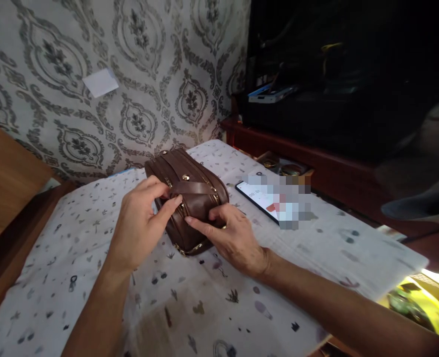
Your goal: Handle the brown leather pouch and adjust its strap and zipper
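The left hand (141, 224) pinched the strap (200, 188) of the brown leather bag (182, 167). The right hand (234, 239) gripped the bag's near end on the table (93, 277).

Reaches in w/ both forearms bare, converging from bottom L and bottom R. Holds L hand (139, 225) back-up, wrist approx. straight, fingers curled over, thumb stretched toward R hand (232, 238); prob. pinching thumb against index, tips partly hidden. Sets R hand just beside and slightly below L, palm down, fingers loosely bent fwd, thumb extended, nearly meeting L thumb.
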A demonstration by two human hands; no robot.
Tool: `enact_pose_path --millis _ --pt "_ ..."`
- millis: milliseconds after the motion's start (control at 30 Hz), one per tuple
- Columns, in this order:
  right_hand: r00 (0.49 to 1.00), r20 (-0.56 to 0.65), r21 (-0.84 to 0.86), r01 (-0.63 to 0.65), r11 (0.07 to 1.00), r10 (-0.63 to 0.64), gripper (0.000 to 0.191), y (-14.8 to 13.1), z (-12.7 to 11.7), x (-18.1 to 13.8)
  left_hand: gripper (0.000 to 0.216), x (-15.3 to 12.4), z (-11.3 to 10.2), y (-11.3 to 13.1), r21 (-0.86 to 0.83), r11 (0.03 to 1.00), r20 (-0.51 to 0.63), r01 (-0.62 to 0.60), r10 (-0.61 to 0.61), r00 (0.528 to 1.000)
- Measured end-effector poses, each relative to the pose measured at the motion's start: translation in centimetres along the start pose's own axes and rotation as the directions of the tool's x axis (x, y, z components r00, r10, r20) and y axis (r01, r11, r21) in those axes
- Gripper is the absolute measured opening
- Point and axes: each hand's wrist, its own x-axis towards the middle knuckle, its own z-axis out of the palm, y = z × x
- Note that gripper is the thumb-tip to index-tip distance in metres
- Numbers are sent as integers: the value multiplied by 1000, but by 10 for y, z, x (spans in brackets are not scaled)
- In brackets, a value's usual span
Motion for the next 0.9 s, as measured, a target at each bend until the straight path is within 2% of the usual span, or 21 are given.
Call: enact_pose_path --millis 133,267,500,767,900 --pt "998 59 -44 23 999 -20 30 1 0 -3 21 -1 -2 0 -1 1000 0 -8 8 1000" --pt "997 -7 -40 81 996 -81 35 4 2 -4 22 -2 -3 3 18 1000 1 -17 17 1000" --pt "994 -72 -43 75 996 -77 34 1 3 -1 21 -3 -1 6 76 995 -13 -62 63 998" --pt "993 -89 -51 70 996 -74 28 0 3 0 21 -6 0 10 74 994 22 -82 80 997" --pt "997 -57 -46 55 997 -57 28 1 3 0 20 -7 1 12 77 993 56 -84 80 995"
